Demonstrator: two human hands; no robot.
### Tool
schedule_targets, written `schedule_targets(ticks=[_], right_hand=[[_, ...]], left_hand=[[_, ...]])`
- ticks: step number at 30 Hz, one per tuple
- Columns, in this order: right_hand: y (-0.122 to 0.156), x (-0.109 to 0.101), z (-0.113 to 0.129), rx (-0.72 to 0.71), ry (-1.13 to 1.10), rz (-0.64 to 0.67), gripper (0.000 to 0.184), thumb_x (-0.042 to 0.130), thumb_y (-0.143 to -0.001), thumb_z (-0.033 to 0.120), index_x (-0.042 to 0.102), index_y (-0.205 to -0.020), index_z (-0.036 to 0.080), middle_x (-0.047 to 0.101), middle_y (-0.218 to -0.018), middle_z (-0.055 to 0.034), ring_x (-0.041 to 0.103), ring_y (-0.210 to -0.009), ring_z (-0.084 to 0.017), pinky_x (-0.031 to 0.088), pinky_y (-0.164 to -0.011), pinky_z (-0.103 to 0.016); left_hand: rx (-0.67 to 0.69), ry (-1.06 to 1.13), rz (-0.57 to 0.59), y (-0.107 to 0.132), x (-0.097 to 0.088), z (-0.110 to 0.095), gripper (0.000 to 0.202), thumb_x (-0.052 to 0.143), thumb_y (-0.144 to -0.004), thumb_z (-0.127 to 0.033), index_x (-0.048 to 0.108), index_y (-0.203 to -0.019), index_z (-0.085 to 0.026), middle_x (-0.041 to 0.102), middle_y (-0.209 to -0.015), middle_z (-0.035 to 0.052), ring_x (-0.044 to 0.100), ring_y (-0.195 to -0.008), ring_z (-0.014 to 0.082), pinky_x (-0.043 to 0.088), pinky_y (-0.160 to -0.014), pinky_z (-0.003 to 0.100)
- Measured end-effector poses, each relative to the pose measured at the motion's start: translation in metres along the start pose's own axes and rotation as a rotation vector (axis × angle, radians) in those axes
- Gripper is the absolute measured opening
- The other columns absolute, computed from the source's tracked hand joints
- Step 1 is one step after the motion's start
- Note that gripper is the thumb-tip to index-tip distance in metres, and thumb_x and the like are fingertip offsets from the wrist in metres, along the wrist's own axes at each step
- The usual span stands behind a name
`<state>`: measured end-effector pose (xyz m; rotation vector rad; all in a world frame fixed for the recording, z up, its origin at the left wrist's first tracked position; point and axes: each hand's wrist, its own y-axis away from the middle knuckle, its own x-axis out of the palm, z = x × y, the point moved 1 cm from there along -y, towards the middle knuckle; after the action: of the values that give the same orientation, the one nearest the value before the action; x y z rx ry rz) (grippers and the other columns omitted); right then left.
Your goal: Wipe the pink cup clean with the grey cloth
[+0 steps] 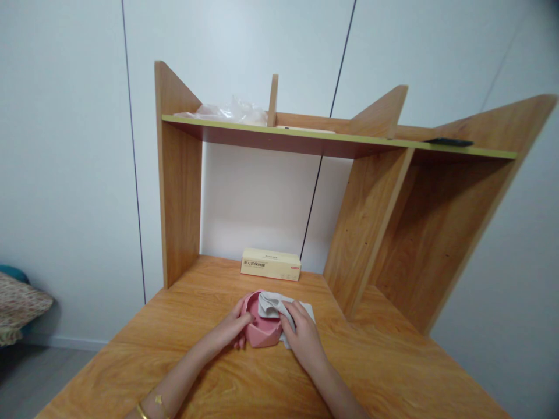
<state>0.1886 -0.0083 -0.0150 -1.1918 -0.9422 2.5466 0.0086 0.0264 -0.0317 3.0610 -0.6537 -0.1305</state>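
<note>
On the desk (209,372), the left hand (231,329) steadied a pink bowl (262,334) while the right hand (305,337) pressed a grey cloth (273,305) into it.

one head-worn view, close above the near edge of the light-brown wooden desk (393,372), faces forward and slightly down toward the white wall (65,145); left hand (231,331) and right hand (305,340) sit low, centred.

The inside of the pink bowl (263,334) is mostly covered by the grey cloth (271,305) and by the right hand (305,340) holding it. The left hand (230,331) hides the bowl's near-left wall. Both forearms are cut by the lower edge. Behind the grip, the print on the beige box (271,265) is too small to read. High to the right of the grip, a dark flat object (448,141) on the shelf (305,135) cannot be identified.
</note>
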Motion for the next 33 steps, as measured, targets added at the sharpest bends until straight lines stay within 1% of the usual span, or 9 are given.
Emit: schedule_targets(ticks=[5, 10, 16, 19, 24, 26, 29, 31, 33], right_hand=[[0.000, 0.001, -0.001, 0.001, 0.002, 0.010, 0.028, 0.042, -0.079, 0.019, 0.058, -0.102, 0.020, 0.061, -0.092, -0.0057, 0.056, -0.089, -0.020, 0.043, -0.079, -0.030], [0.000, 0.000, 0.000, -0.001, -0.005, 0.002, 0.028, 0.042, -0.079, 0.019, 0.058, -0.102, 0.021, 0.061, -0.091, -0.0055, 0.056, -0.088, -0.019, 0.043, -0.079, -0.030], [0.000, 0.001, 0.000, -0.005, -0.013, 0.010, 0.027, 0.041, -0.080, 0.019, 0.058, -0.102, 0.020, 0.060, -0.091, -0.0059, 0.056, -0.089, -0.019, 0.043, -0.080, -0.030], [0.000, 0.001, 0.000, -0.004, -0.004, 0.006, 0.027, 0.041, -0.081, 0.019, 0.058, -0.101, 0.020, 0.060, -0.092, -0.0063, 0.055, -0.089, -0.020, 0.043, -0.080, -0.031], [0.000, -0.001, 0.002, -0.016, 0.000, -0.006, 0.027, 0.043, -0.079, 0.019, 0.059, -0.101, 0.021, 0.060, -0.091, -0.0050, 0.056, -0.087, -0.019, 0.044, -0.076, -0.029], [0.000, -0.003, 0.006, -0.031, 0.026, -0.001, 0.027, 0.046, -0.079, 0.022, 0.059, -0.102, 0.022, 0.059, -0.090, -0.0045, 0.055, -0.086, -0.019, 0.043, -0.076, -0.029], [0.000, -0.006, 0.012, -0.056, 0.101, 0.035, 0.027, 0.053, -0.077, 0.032, 0.061, -0.101, 0.024, 0.057, -0.084, -0.0033, 0.054, -0.081, -0.019, 0.043, -0.074, -0.030], [0.000, -0.007, 0.015, -0.051, 0.130, 0.060, 0.025, 0.051, -0.079, 0.037, 0.063, -0.097, 0.025, 0.055, -0.079, -0.0024, 0.053, -0.078, -0.018, 0.042, -0.071, -0.030], [-0.001, -0.006, 0.015, -0.031, 0.130, 0.066, 0.024, 0.044, -0.083, 0.037, 0.064, -0.089, 0.024, 0.055, -0.077, -0.0024, 0.053, -0.077, -0.018, 0.041, -0.071, -0.030]], left_hand=[[0.005, 0.004, 0.002, -0.002, -0.001, 0.004, 0.063, 0.045, -0.075, -0.030, 0.024, -0.133, -0.019, 0.056, -0.048, -0.0050, 0.045, -0.029, 0.0055, 0.027, -0.029, 0.010], [0.008, 0.000, -0.003, 0.000, 0.000, 0.001, 0.063, 0.045, -0.074, -0.029, 0.026, -0.132, -0.018, 0.054, -0.046, -0.0061, 0.045, -0.029, 0.0058, 0.028, -0.030, 0.010], [0.012, 0.027, 0.007, 0.002, 0.001, -0.002, 0.064, 0.046, -0.073, -0.030, 0.025, -0.132, -0.019, 0.057, -0.051, -0.0045, 0.044, -0.029, 0.0049, 0.027, -0.030, 0.010], [0.012, 0.028, 0.012, 0.002, 0.001, -0.004, 0.062, 0.045, -0.073, -0.028, 0.026, -0.132, -0.020, 0.058, -0.054, -0.0040, 0.044, -0.029, 0.0044, 0.027, -0.030, 0.010], [0.015, 0.043, 0.013, 0.002, 0.000, -0.004, 0.063, 0.048, -0.073, -0.029, 0.026, -0.132, -0.018, 0.059, -0.055, -0.0034, 0.044, -0.030, 0.0046, 0.027, -0.029, 0.010], [0.007, 0.031, 0.010, 0.001, 0.000, -0.003, 0.061, 0.046, -0.074, -0.029, 0.027, -0.131, -0.018, 0.058, -0.053, -0.0040, 0.044, -0.029, 0.0048, 0.027, -0.029, 0.010], [0.006, -0.010, 0.000, 0.000, 0.000, -0.001, 0.058, 0.041, -0.076, -0.025, 0.027, -0.131, -0.018, 0.055, -0.049, -0.0054, 0.043, -0.029, 0.0056, 0.027, -0.029, 0.010], [0.020, -0.036, -0.006, 0.000, 0.000, 0.000, 0.056, 0.041, -0.076, -0.024, 0.028, -0.131, -0.019, 0.055, -0.050, -0.0057, 0.043, -0.029, 0.0057, 0.027, -0.029, 0.011], [0.047, -0.051, -0.004, 0.000, 0.000, 0.000, 0.056, 0.043, -0.077, -0.025, 0.029, -0.131, -0.020, 0.058, -0.057, -0.0040, 0.045, -0.031, 0.0061, 0.030, -0.030, 0.013]])
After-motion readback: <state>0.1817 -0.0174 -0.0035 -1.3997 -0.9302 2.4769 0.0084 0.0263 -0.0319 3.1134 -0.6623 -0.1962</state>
